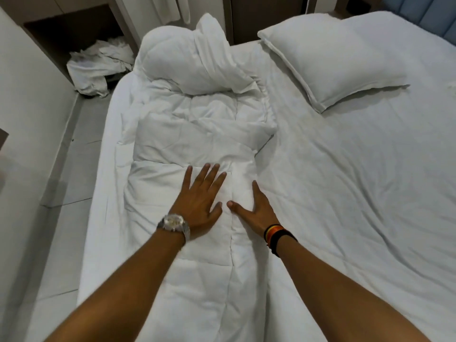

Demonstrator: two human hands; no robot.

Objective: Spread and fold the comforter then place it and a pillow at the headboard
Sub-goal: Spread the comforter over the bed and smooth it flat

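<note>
A white comforter (197,134) lies folded into a long rumpled strip down the left side of the bed. My left hand (201,196), with a watch on the wrist, presses flat on it with fingers spread. My right hand (256,208), wearing dark wristbands, rests against the strip's right edge, thumb on top. A crumpled white pillow (192,60) sits on the far end of the comforter. A second, flat white pillow (333,55) lies at the upper right, near the blue padded headboard (424,11).
The white bedsheet (357,188) covers the mattress to the right of the strip. A heap of white linen (96,67) lies on the floor in a niche at the upper left. Grey floor tiles (74,154) run along the bed's left side beside a white wall.
</note>
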